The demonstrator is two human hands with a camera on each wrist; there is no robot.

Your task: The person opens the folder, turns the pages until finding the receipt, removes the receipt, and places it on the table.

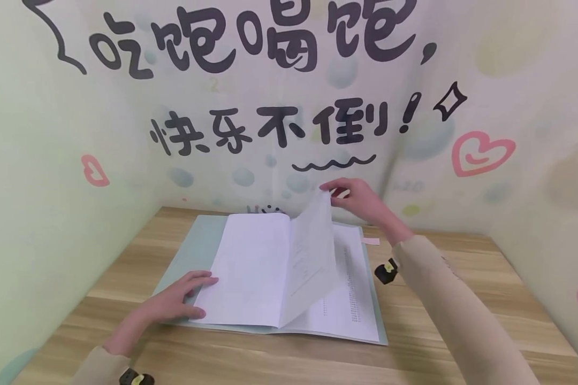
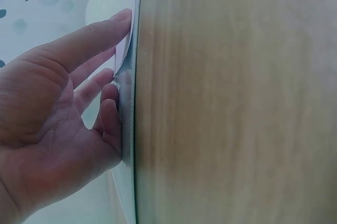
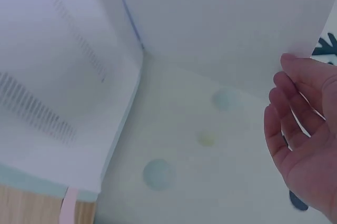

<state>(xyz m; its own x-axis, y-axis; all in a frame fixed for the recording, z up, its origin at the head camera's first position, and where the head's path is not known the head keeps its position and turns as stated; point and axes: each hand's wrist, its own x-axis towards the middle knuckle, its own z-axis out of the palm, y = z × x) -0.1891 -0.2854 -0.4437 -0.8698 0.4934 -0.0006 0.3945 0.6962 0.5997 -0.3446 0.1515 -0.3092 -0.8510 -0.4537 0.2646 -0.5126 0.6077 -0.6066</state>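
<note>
A book (image 1: pixel 250 267) with a pale blue cover (image 1: pixel 192 240) lies spread on the wooden table. My right hand (image 1: pixel 356 200) pinches the top corner of a lifted page (image 1: pixel 313 262) between thumb and fingertips; in the right wrist view the page (image 3: pixel 226 18) slants up to that hand (image 3: pixel 305 124). Under it shows the right-hand page (image 1: pixel 361 289), printed with columns of small text. My left hand (image 1: pixel 178 297) rests with spread fingers on the left edge of the book; in the left wrist view its thumb (image 2: pixel 113 29) lies on the white page edge.
A pink ribbon or tab (image 1: pixel 371 241) sticks out past the book's right edge. The wooden table (image 1: pixel 443 299) stretches around the book. Behind it stands a pale wall sheet (image 1: pixel 289 91) with large black characters and pink hearts. Black wrist devices (image 1: pixel 386 271) sit at both sleeves.
</note>
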